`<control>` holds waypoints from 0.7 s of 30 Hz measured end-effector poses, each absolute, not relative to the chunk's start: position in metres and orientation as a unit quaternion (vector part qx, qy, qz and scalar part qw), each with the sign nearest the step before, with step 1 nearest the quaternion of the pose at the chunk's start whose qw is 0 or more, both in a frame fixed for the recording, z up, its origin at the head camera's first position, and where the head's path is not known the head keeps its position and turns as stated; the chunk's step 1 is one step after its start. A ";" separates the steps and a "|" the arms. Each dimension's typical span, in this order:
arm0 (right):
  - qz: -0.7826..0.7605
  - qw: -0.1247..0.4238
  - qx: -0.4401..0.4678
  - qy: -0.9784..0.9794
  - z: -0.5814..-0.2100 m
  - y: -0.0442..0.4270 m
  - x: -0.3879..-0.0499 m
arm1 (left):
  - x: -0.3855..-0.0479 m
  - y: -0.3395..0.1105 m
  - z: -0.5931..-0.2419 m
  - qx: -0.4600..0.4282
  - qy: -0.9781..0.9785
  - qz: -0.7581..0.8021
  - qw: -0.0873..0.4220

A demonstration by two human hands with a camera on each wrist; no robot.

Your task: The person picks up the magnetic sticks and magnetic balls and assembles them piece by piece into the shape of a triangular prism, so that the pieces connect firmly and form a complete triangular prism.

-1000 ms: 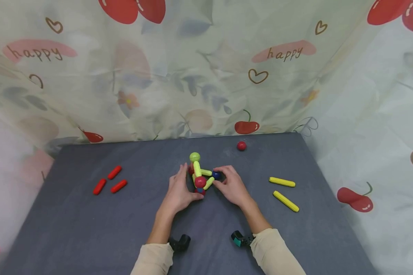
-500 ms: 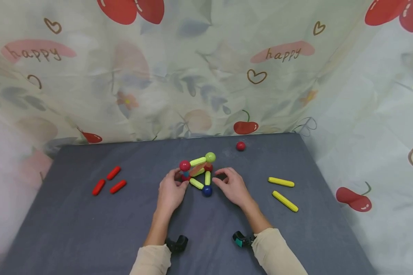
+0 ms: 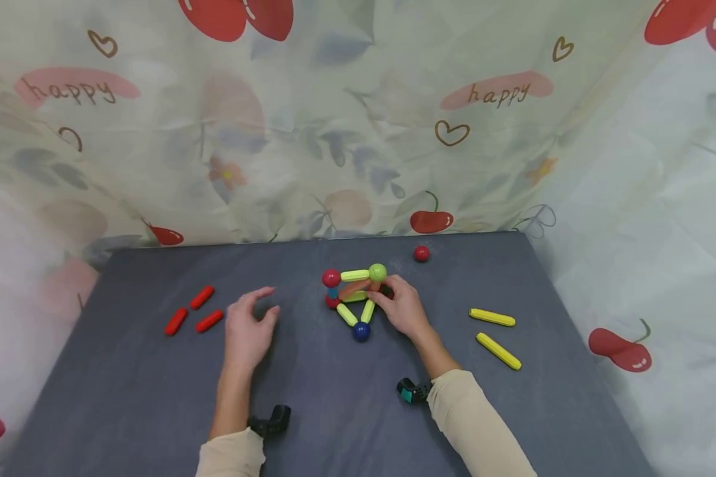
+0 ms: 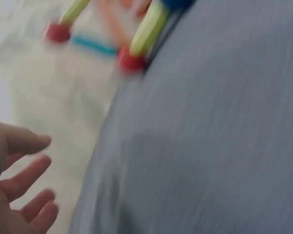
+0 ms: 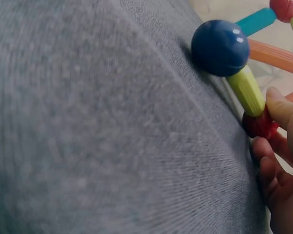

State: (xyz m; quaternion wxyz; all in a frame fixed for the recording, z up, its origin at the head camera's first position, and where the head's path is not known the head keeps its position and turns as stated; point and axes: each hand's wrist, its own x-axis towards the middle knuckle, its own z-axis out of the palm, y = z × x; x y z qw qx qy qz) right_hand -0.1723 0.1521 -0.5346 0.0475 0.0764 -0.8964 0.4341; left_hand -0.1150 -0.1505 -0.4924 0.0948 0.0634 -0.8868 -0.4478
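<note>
A small frame of magnetic sticks and balls stands mid-table in the head view. Its base triangle has yellow-green sticks, a blue ball at the front and red balls behind. Above rise a red ball on a short blue stick and a lime green ball, joined by a yellow-green stick. An orange stick slants between. My right hand pinches the base's right red ball, partly hidden by the fingers. My left hand hovers left of the frame, fingers apart, holding nothing.
Several loose pieces lie on the dark cloth: red sticks at the left, two yellow sticks at the right, and a red ball near the back edge. A patterned curtain hangs behind and beside the table.
The frame has been turned, bringing the blue ball from the right to the front. My left hand has let go and moved left. My right hand now pinches the right red ball.
</note>
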 end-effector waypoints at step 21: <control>0.416 0.057 0.063 -0.905 -0.536 0.144 -0.173 | -0.111 -0.198 -0.490 0.158 -0.895 -0.412 0.062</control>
